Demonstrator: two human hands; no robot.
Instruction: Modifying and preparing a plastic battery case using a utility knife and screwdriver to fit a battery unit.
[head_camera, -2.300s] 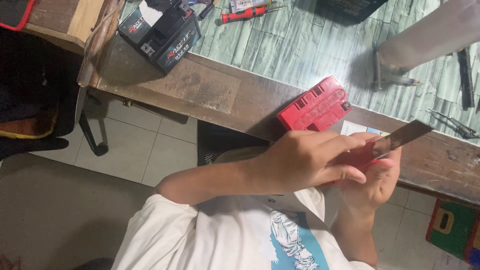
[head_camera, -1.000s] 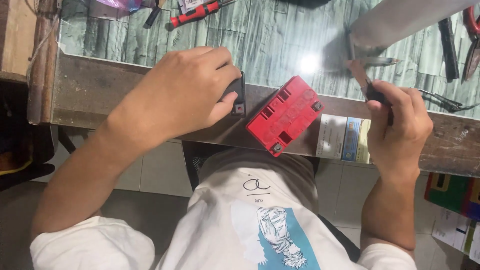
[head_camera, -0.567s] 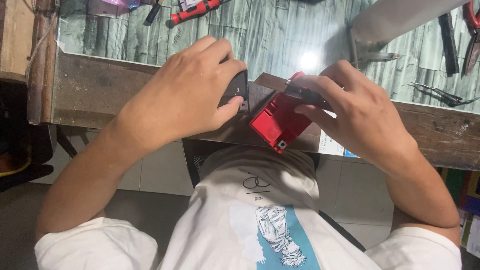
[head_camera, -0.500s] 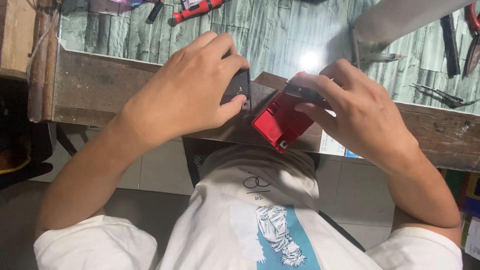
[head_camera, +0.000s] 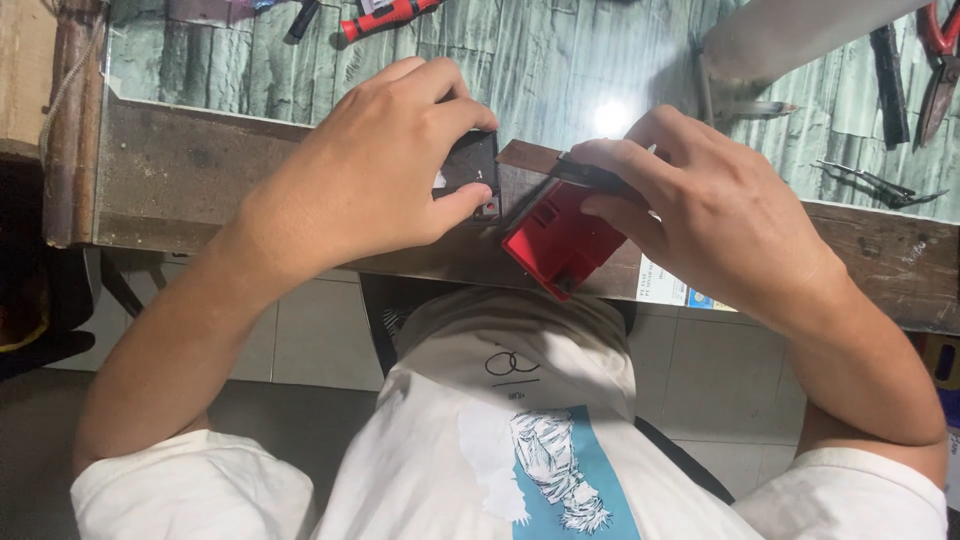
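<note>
Both forearms are extended forward from the body, bare below short white sleeves, and angled inward so that the hands are brought close together. The left hand is held palm down, knuckles raised, its fingers curled and its thumb pressed inward in a closed grip. The right hand is likewise turned palm down, its fingers bent and pinched together.

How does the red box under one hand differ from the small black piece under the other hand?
The red box is bright red and larger; the black piece is dark, flatter and smaller. The red box sits tilted, overhanging the bench edge, while the black piece lies further onto the bench. The right hand also holds a thin metal tool against the red box; the left hand covers the black piece bare. Both are largely hidden by fingers.
</note>
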